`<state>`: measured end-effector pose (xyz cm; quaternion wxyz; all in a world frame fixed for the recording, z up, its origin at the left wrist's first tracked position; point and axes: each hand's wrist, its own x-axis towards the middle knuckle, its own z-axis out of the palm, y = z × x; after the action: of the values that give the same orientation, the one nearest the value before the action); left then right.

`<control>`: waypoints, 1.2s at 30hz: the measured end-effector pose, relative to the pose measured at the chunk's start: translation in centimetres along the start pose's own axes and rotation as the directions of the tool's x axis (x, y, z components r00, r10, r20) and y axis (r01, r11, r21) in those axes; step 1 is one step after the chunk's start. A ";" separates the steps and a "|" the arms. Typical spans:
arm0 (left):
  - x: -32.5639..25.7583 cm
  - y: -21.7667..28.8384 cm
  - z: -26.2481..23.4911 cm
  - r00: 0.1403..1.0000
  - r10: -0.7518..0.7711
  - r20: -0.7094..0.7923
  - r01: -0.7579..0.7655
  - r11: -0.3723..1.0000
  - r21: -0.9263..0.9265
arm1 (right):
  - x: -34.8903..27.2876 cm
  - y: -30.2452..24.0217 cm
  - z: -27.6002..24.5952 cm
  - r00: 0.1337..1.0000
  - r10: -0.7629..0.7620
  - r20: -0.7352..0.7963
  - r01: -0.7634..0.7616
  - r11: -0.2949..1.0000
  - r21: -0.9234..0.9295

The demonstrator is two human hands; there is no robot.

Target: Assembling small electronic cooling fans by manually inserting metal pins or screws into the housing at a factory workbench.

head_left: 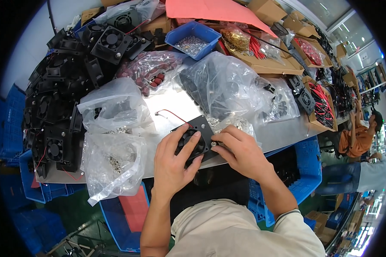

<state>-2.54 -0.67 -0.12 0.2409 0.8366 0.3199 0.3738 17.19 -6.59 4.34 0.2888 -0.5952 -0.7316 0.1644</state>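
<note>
Fan: Squarely at the near edge of the worktop [283,132] lay a black cooling fan [196,139], a flat square plastic frame with a round opening, curved blades and small corner holes; a thin red wire [169,112] trailed from its far corner across the pale, glossy surface.
Left hand: the left hand [171,160] lay over the fan's near left side, its grip closed, fingers curled across the blades and thumb at the near edge.
Right hand: the right hand [240,150] pinched at the fan's right corner, fingertips closed on something small and silvery; what it was could not be made out.
Left of the fan: two crinkled clear plastic bags [113,141] of small metal parts stood just beside the left hand, one hanging over the near edge.
Far side: a bulging clear bag of dark parts [223,85] crowded right behind the fan, with a bag of red pieces [152,70] and a blue tray of screws [193,40] further back.
Left end: a heaped pile of black fans [58,94] covered that end.
Right end: cardboard boxes of red wires [319,105] sat there.
</note>
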 end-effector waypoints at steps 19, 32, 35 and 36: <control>-0.1 0.0 0.0 1.000 -0.006 0.005 0.006 1.000 0.004 | -0.9 0.3 0.7 0.995 0.092 -0.049 -0.081 0.978 0.190; -0.2 0.0 0.2 1.000 -0.014 0.014 0.014 1.000 0.018 | -3.3 1.4 1.5 0.958 0.284 -0.022 -0.203 0.734 0.648; 0.1 0.2 0.2 1.000 -0.026 0.017 0.026 0.999 0.043 | -2.8 -0.3 1.2 0.949 0.316 0.025 -0.273 0.777 0.567; 0.0 0.3 0.3 1.000 -0.020 0.022 0.019 0.998 0.058 | -3.2 0.2 1.6 0.950 0.311 0.017 -0.263 0.772 0.579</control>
<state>-2.21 -0.89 -0.15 0.2240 0.8442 0.3360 0.3526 16.78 -9.44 2.21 0.4549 -0.5907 -0.5362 0.3956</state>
